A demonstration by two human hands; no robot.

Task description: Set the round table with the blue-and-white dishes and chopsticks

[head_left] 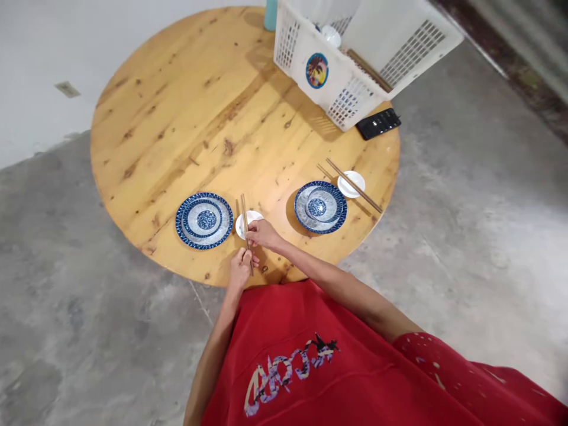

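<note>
Near the table's front edge, my left hand closes around the lower part of a pair of chopsticks. Higher up the same pair, my right hand pinches it with fingertips. The chopsticks lie across a small white dish, which my right fingers partly cover. To the left sits a blue-rimmed plate with a patterned bowl on it. A matching plate and bowl stand to the right, beside another white dish with chopsticks resting across it.
A white plastic basket stands on the far right of the round wooden table, with a white item and a brown stick-like piece inside. A black phone lies against it. Behind it is a teal object.
</note>
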